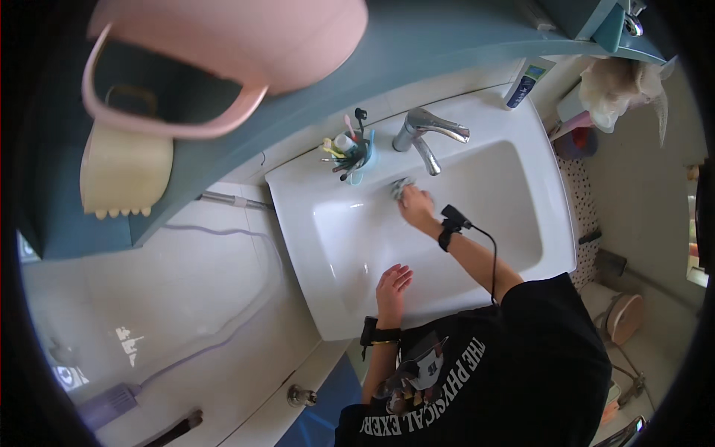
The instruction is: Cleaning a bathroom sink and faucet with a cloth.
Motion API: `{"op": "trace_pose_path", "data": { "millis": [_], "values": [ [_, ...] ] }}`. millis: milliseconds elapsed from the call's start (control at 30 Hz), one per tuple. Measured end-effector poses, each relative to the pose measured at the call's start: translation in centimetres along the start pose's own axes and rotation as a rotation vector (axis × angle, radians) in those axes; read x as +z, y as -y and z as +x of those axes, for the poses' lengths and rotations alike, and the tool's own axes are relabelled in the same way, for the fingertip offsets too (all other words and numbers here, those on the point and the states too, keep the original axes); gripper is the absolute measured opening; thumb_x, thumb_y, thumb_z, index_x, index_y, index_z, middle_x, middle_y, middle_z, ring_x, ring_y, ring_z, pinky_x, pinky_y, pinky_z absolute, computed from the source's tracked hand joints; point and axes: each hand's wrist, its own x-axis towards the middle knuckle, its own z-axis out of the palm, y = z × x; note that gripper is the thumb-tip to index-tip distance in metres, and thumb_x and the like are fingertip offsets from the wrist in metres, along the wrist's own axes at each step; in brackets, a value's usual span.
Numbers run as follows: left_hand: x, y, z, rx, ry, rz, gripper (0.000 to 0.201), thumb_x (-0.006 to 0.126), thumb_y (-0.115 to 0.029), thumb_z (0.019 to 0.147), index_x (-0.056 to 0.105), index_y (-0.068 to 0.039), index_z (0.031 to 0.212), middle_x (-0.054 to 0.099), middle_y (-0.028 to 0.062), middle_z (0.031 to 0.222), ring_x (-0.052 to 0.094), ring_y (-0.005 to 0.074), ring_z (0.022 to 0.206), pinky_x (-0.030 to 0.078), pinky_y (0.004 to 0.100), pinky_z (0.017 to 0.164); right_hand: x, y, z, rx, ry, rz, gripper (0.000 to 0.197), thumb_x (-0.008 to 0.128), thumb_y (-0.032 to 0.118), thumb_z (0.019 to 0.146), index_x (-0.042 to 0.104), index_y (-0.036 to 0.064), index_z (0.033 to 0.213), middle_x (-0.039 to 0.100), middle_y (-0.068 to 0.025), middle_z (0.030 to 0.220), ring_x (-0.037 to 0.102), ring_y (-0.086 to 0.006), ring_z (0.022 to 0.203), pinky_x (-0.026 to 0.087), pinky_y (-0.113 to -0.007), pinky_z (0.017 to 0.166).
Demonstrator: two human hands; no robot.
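My right hand (415,206) is pressed to the back wall of the white sink basin (484,186), below the chrome tap (427,134). Its fingers close on a crumpled greyish cloth (401,188), partly hidden under them. Whether it is cloth or a scrubbing pad is hard to make out. Near the front left of the basin, my left hand (392,289) hangs with its fingers stretched out, and nothing is in it. Dark bands with small black devices sit on both wrists.
A cup of toothbrushes (356,160) stands left of the tap. On the right back corner rests a toothpaste tube (523,86). Overhead, a blue-green shelf (313,100) carries a large pink handled container (298,37) and a cream container (123,175). A mesh bath puff (622,86) hangs at right.
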Motion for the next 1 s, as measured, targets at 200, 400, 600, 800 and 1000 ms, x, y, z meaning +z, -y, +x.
{"op": "trace_pose_path", "data": {
  "millis": [200,400,600,800,1000],
  "values": [
    [-1.2,-0.4,-1.4,0.152,-0.024,0.05,0.024,0.045,-0.015,0.089,0.051,0.001,0.106,0.057,0.0151,0.103,0.057,0.0254,0.096,0.044,0.0345,0.084,-7.4,-8.9,0.9,0.46,-0.096,-0.272,0.044,0.054,0.041,0.079,0.05,0.0038,0.101,0.053,-0.0152,0.103,0.049,-0.0295,0.102,0.037,-0.046,0.084],
    [-2.3,-0.4,-2.8,0.441,-0.122,0.367,0.02,0.048,-0.011,0.087,0.054,0.0,0.102,0.059,0.0108,0.101,0.057,0.0197,0.092,0.043,0.0304,0.083,-11.3,-8.6,0.5,0.188,-0.033,-0.531,0.03,0.056,0.034,0.075,0.062,0.0053,0.083,0.054,-0.0117,0.097,0.049,-0.0271,0.099,0.038,-0.042,0.08],
    [-5.0,-1.2,-4.2,0.839,-0.275,1.002,0.017,0.05,-0.003,0.081,0.056,0.001,0.096,0.058,0.014,0.095,0.055,0.0278,0.091,0.043,0.0342,0.08,-12.8,-8.3,-3.3,-0.465,0.541,-0.846,0.021,0.06,0.026,0.066,0.065,0.0076,0.075,0.053,-0.0085,0.095,0.047,-0.0244,0.097,0.039,-0.038,0.079],
    [-6.5,-0.2,-3.9,1.006,-0.351,1.086,0.016,0.052,0.001,0.076,0.056,0.0,0.092,0.056,0.0155,0.093,0.054,0.0311,0.09,0.043,0.0379,0.079,-13.7,-7.5,-9.7,-0.369,0.93,-0.399,0.035,0.06,0.03,0.071,0.058,0.0077,0.098,0.052,-0.0096,0.1,0.049,-0.0249,0.099,0.044,-0.039,0.077],
    [-5.7,-0.4,-4.2,0.968,-0.337,1.115,0.013,0.056,-0.001,0.074,0.055,0.001,0.087,0.056,0.0153,0.09,0.054,0.0315,0.089,0.043,0.0393,0.079,-10.6,-1.9,-10.8,-0.459,1.011,0.007,0.04,0.045,0.038,0.087,0.054,0.0107,0.114,0.044,-0.0129,0.122,0.042,-0.0281,0.113,0.038,-0.04,0.093]
  ]
}}
